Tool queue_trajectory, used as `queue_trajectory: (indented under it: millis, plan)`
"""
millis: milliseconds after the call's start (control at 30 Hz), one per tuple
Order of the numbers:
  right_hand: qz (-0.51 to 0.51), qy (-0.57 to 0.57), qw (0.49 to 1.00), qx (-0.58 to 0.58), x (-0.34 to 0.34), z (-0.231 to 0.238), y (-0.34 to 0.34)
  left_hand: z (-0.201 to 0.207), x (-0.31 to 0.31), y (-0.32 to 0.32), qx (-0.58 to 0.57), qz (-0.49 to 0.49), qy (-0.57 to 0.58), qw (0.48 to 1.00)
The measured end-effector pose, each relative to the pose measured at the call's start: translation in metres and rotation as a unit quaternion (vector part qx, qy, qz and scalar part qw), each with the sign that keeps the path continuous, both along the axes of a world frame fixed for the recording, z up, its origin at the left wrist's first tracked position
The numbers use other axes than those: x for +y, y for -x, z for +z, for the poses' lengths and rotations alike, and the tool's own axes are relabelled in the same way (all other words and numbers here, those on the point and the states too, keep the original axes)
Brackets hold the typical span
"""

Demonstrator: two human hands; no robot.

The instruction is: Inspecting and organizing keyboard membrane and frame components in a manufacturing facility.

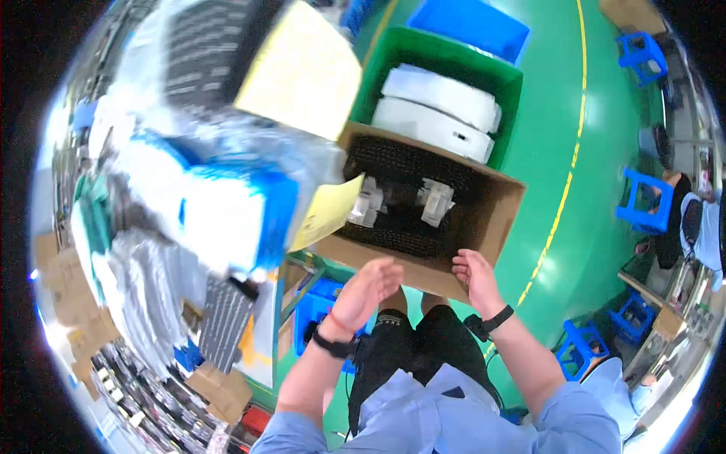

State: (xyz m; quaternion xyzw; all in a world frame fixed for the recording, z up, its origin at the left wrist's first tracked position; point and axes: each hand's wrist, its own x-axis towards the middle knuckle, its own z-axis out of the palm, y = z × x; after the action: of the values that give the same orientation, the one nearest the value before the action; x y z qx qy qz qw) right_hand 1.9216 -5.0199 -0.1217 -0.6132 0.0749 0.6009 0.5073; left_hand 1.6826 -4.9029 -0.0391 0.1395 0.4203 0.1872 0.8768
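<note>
Box: an open brown carton (495, 219) sits just ahead of both hands, its near wall at the fingertips — low and close, likely so the person can reach in while seated.
Right hand: the right hand (476, 276) rests on the carton's near edge, fingers curled loosely over the rim; it touches the cardboard rather than clamping it, and holds nothing else.
Left hand: the left hand (369, 291) hangs just short of the same edge, palm turned inward, fingers spread and empty — blurred, so I cannot tell whether it touches the wall.
Contents: beyond the fingers, rows of dark ribbed parts (401, 163) line the carton's floor; two small white pieces (435, 200) lie on top near the middle.
Yellow sheet: a yellow sheet (327, 212) leans at the carton's left corner, just past the left hand.
Green bin: a green crate (439, 53) stands touching the carton's far side, holding two white oblong housings (439, 106) stacked flat.
Blue bin: a blue crate (473, 26) lies further out still.
Left side: blurred plastic-wrapped bundles, white and blue (219, 204), rise well to the left of the left hand, topped by a pale yellow card (306, 72).
Floor: green floor (552, 113) with a yellow line (563, 197) running off to the right of the right hand; blue stools (643, 200) stand well apart.
</note>
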Motion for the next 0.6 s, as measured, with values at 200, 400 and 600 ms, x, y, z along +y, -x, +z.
queue_trajectory:
  millis: [200, 400, 600]
  plan:
    - [0.237, -0.089, 0.966, 0.045, 0.019, 0.115, 0.066, 0.169, -0.072, 0.177, 0.11, 0.117, -0.137, 0.978]
    - [0.372, -0.181, 0.91, 0.012, 0.085, 0.176, 0.195, 0.198, -0.145, 0.391, 0.359, 0.466, -0.188, 0.787]
    - [0.486, -0.24, 0.807, -0.236, 0.153, 0.177, 0.339, 0.1, -0.21, 0.566, 0.442, 0.351, -0.253, 0.785]
